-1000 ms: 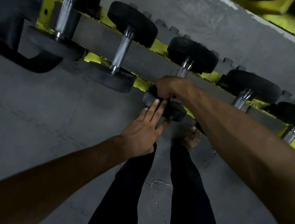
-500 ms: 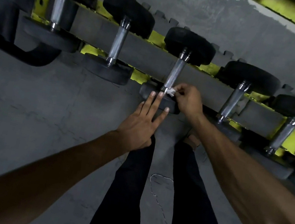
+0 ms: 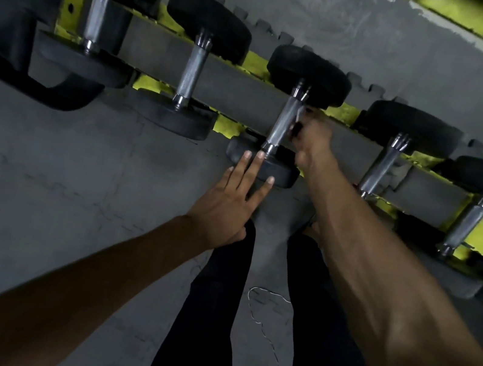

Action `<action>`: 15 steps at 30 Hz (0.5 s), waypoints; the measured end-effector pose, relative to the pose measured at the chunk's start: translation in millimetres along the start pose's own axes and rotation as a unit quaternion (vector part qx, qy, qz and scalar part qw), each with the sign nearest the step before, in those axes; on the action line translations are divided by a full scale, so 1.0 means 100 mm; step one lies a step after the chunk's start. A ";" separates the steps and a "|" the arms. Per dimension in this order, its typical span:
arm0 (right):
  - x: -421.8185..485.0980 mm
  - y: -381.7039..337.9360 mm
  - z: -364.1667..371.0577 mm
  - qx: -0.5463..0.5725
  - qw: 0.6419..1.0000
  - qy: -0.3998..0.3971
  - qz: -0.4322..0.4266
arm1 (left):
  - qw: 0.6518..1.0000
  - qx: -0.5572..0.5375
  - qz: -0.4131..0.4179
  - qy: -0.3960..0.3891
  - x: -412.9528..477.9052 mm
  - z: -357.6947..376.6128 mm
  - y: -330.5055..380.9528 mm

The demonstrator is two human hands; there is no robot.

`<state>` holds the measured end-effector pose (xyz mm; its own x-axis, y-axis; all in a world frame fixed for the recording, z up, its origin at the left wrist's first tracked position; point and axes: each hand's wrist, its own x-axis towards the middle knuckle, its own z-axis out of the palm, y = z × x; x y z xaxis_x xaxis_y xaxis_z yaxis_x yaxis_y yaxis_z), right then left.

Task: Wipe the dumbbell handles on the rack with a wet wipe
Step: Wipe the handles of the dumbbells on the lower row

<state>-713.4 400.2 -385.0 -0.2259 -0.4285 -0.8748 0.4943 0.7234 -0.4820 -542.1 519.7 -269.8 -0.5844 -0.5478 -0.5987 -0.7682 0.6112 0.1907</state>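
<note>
I read the left hand (image 3: 223, 208) as a brace. Its fingers (image 3: 251, 170) lie straight and spread on the near black rubber head (image 3: 283, 172) of the third dumbbell and grip nothing. In my judgement this stops the weight rolling in its cradle during a stroke.

The right hand (image 3: 313, 137) sits just beside the knurled chrome steel handle (image 3: 280, 122) of the same dumbbell. Its fingers are curled, pinching a small white wet wipe (image 3: 298, 115) against the upper part of the bar, close under the far black rubber head (image 3: 309, 73). Motion blur hides how far the wipe wraps round the bar. The placement suits a stroke along the bar's length, so I judge wiping of this handle to be under way.

The handle is a straight silver cylinder with a fine crosshatched grip zone and smooth collars at both ends. It lies across the grey and yellow steel rack (image 3: 239, 90). Its highlights are dull, and I cannot tell wet metal from dry. The neighbouring chrome handles (image 3: 192, 74) rest on the same rail, well apart from both hands.
</note>
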 end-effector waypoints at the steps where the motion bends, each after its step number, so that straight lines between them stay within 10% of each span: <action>1: -0.09 0.11 -0.06 -0.076 0.996 0.024 -0.028 | 1.000 -0.001 -0.002 -0.006 0.00 -0.02 0.01; 5: -0.35 0.31 -0.23 -0.307 0.943 0.028 -0.128 | 1.000 0.002 -0.010 -0.010 0.00 -0.07 0.02; 12: -0.58 -0.15 -0.52 -0.190 0.972 -0.067 -0.121 | 0.996 -0.028 -0.062 0.054 0.07 -0.16 0.32; 15: -0.58 -0.44 -0.90 -0.327 0.917 -0.052 -0.222 | 0.997 -0.047 -0.033 0.061 0.19 -0.22 0.65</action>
<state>-798.0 441.6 -317.6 -0.1851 -0.7840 -0.5925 -0.2444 0.6207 -0.7450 -608.9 536.7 -251.7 -0.5555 -0.6532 -0.5145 -0.8233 0.5190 0.2300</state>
